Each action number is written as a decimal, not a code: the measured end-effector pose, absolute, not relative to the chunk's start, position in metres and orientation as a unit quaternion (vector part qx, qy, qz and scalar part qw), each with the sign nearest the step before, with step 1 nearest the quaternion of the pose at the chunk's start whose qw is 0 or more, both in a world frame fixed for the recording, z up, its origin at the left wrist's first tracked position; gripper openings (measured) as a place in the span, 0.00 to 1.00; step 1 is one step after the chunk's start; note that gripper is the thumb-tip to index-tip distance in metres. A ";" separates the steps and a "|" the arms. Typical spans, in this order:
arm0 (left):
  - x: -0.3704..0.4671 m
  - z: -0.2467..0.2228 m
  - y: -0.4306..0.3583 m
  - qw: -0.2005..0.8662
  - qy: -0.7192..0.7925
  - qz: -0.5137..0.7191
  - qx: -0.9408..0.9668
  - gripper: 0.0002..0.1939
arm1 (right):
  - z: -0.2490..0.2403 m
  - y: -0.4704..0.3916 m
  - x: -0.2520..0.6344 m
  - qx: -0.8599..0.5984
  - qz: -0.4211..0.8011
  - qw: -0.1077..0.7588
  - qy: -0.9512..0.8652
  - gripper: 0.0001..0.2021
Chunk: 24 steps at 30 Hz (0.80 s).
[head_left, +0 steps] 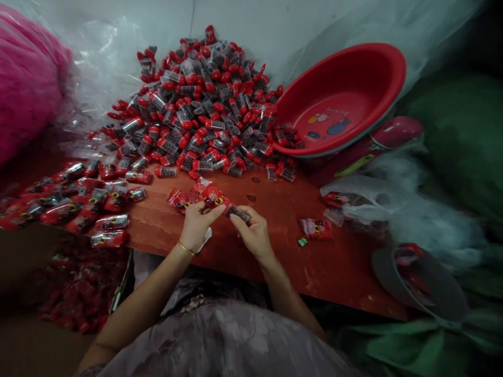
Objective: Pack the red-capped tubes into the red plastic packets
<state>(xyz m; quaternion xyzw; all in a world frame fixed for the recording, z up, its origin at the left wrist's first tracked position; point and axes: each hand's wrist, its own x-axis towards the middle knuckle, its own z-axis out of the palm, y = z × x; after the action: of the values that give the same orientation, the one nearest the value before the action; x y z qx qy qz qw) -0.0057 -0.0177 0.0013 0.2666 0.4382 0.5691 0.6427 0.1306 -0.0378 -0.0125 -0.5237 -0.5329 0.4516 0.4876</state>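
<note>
My left hand (195, 228), with a gold bangle at the wrist, pinches a red printed packet (213, 194) between thumb and fingers. My right hand (256, 236) is closed on a small clear tube with dark contents (239, 212), at the packet's right end. Whether the tube's tip is inside the packet I cannot tell. Another red packet (179, 200) lies on the table just beyond my left hand. A scrap of white material (205, 240) shows beside that wrist. Behind both hands rises a large heap of red-capped clear tubes (204, 115).
Several filled red packets (94, 204) lie along the left of the brown table (283, 267). A red basin (341, 99) leans at the back right. One pinkish-red packet (316, 229) and a grey bowl (436, 288) are at right. Below left sits a box of red packets (82, 283).
</note>
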 end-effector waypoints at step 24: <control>-0.004 0.004 -0.006 0.686 0.444 0.526 0.234 0.15 | -0.005 -0.035 0.115 -0.489 0.569 0.426 -0.506 0.15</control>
<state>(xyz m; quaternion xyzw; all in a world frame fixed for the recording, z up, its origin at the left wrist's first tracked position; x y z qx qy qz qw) -0.0041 -0.0057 0.0042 0.2343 0.4438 0.5262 0.6865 0.1155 -0.0350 -0.0046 -0.4888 -0.5062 0.5690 0.4255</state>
